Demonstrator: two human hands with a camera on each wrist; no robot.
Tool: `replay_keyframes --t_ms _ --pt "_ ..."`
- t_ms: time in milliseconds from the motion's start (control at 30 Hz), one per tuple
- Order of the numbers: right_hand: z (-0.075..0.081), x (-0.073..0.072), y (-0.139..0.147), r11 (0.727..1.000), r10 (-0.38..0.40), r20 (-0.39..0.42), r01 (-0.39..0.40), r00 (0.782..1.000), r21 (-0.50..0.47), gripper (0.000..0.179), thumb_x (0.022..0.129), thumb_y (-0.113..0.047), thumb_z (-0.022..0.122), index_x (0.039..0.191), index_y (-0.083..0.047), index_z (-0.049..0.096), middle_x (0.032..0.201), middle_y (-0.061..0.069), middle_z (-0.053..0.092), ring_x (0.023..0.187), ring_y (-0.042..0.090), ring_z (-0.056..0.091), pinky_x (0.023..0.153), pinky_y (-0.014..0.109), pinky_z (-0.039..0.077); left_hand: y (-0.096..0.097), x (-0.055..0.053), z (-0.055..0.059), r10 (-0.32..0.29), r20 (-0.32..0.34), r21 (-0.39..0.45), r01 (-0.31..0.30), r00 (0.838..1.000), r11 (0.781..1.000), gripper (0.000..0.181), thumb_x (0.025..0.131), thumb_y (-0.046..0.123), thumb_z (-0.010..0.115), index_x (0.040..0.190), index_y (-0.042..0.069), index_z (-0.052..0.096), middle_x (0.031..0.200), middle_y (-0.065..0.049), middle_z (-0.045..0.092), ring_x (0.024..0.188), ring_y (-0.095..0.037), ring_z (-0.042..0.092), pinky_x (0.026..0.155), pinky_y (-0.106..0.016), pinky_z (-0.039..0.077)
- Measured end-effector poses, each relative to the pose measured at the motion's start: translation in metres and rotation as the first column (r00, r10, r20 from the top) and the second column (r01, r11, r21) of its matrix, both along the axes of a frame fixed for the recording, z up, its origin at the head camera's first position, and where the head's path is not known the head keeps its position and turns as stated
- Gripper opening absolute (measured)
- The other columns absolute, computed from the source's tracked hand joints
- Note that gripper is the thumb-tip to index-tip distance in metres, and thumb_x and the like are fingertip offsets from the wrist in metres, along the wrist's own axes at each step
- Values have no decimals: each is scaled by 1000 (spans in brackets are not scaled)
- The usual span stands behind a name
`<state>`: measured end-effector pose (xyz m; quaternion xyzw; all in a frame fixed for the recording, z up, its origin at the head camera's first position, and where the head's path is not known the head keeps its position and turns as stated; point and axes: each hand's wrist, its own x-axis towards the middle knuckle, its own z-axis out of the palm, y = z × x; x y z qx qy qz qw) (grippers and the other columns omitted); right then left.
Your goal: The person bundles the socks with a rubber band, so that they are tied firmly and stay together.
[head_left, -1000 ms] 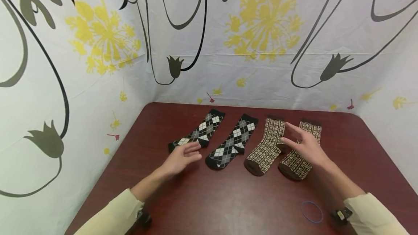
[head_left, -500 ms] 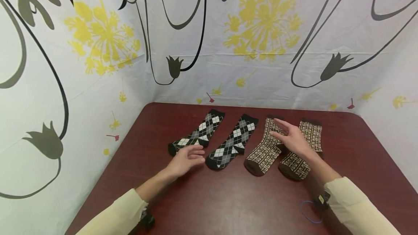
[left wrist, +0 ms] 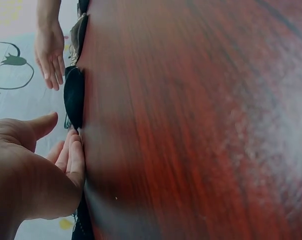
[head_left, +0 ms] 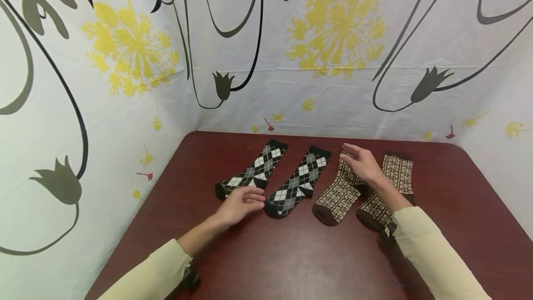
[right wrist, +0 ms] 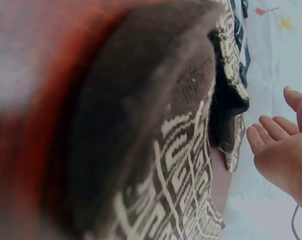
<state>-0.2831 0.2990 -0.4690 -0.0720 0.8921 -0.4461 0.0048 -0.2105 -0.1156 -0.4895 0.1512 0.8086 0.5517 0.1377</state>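
Observation:
Two argyle socks in black, grey and white lie side by side on the table: the far-left argyle sock (head_left: 264, 163) and the inner argyle sock (head_left: 297, 182). To their right are two brown socks with a cream geometric pattern, the inner brown sock (head_left: 339, 193) and the outer brown sock (head_left: 395, 175). My left hand (head_left: 239, 207) is low between the argyle socks' toe ends, fingers extended, holding nothing. Over the upper part of the inner brown sock hovers my right hand (head_left: 364, 165), its thumb and fingers apart. The right wrist view shows the outer brown sock (right wrist: 175, 165) close up.
The dark red wooden table (head_left: 291, 253) meets a patterned cloth (head_left: 266, 50) at the back and sides. A thin blue loop (head_left: 391, 274) lies at the front right, partly hidden by the right sleeve (head_left: 433, 253).
My right hand has moved left and away from me, from above the outer brown sock to above the inner one. The left hand has shifted slightly right. The socks lie unchanged.

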Motion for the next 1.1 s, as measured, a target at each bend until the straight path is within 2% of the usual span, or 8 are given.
replay_keyframes --t_ms 300,400,433,533,700,867,1000,1100 --pt "-7 -16 -12 998 -4 -12 5 1000 64 53 112 -20 59 158 3 45 155 30 49 141 49 48 107 63 46 -1 0 1 -1 -6 -24 1 1000 1000 36 97 11 79 129 -3 70 112 -11 78 105 -24 74 92 -40 59" --pt "-8 -21 -18 998 -11 -2 12 1000 68 52 111 -18 59 156 3 47 154 29 51 140 48 49 108 64 44 -1 -1 1 -5 -11 -37 5 1000 999 35 96 11 79 128 -2 70 111 -10 78 103 -23 75 91 -39 59" --pt "-9 -22 -19 997 -18 -1 18 1000 72 51 111 -18 60 155 3 48 153 30 51 139 49 50 111 67 39 -1 -1 1 -5 -12 -43 5 1000 999 35 96 11 79 127 -2 70 110 -9 78 102 -22 75 90 -38 59" --pt "-11 -25 -24 996 -35 -4 35 999 77 49 110 -17 61 153 5 50 152 30 52 139 49 49 112 67 39 -1 -2 1 -6 -18 -60 5 1000 998 34 95 10 80 126 -3 71 108 -9 78 99 -20 75 88 -36 59" --pt "-16 -28 -31 993 -89 -28 91 996 70 45 108 -12 63 149 6 55 146 31 57 136 49 53 106 62 47 1 -3 2 -5 -40 -97 2 999 995 31 94 10 81 122 -1 73 105 -7 78 93 -16 75 84 -32 60" --pt "-21 -31 -38 982 -166 -80 172 983 77 39 105 -8 67 142 4 64 137 29 65 126 47 60 105 62 47 7 -4 1 -5 -143 -193 -23 990 981 25 92 13 85 114 4 77 100 -2 78 86 -11 73 81 -30 60" --pt "-24 -32 -42 974 -210 -97 216 973 66 35 103 -5 69 138 2 68 133 27 68 122 46 63 104 61 48 14 -3 -1 -32 -274 -300 -54 961 952 20 89 14 87 107 9 80 94 2 78 80 -7 72 77 -27 59" --pt "-23 -32 -44 969 -238 -89 243 967 53 33 103 -4 69 135 2 70 131 27 69 125 45 60 105 61 48 17 -3 -2 -47 -341 -353 -82 939 932 18 88 15 89 104 12 80 91 3 77 76 -5 71 76 -26 57"
